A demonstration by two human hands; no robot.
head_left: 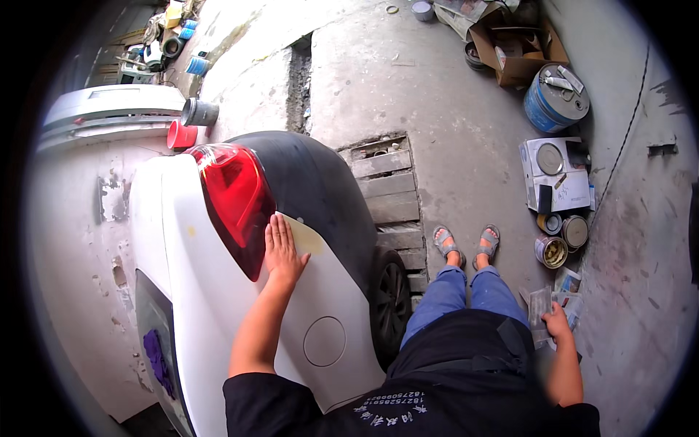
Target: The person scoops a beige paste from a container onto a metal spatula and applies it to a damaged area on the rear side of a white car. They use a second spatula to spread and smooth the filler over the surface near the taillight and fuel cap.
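My left hand (284, 251) lies flat with its fingers stretched out on the rear side of a white car (320, 291), at the edge of the red tail light (234, 193). Beside the fingertips a pale yellowish patch (307, 239) shows on the white paint. Low at my right side, my right hand (558, 323) is closed on a flat, greyish translucent plate (539, 309), whose exact kind I cannot make out. A dark grey bumper (313, 175) covers the car's rear corner, and a round fuel flap (325, 341) sits below my left forearm.
Wooden slats (389, 186) cover a floor pit beside the rear wheel (391, 298). Along the right wall stand a blue drum (550, 105), a white box (539, 178), open cans (551, 252) and a cardboard box (502, 58). A red bucket (181, 135) stands behind the car.
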